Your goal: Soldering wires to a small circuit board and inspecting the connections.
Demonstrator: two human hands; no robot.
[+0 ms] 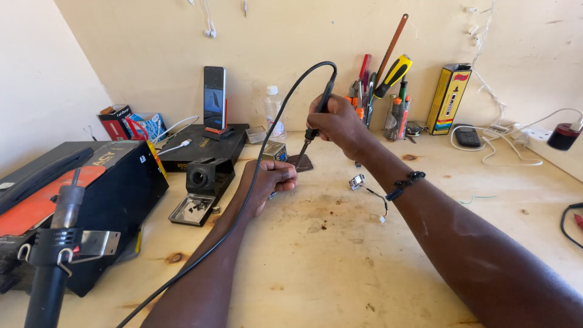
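Midway, apparently: right hand [335, 121] gripping black corded soldering iron [320, 108], tip touching small dark metal piece [302, 161]; left hand [271, 179] clenched just beside, joint unfinished.

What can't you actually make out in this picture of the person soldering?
Head view only:
- What the left hand holds: its curled fingers close over it.
- Where the soldering iron tip meets the small dark metal piece: too small to tell whether they touch.
- The right hand hides most of the iron's grip.
- The small bits in the little tray: too tiny to identify.
- The hot-air tool: cut off by the bottom edge.
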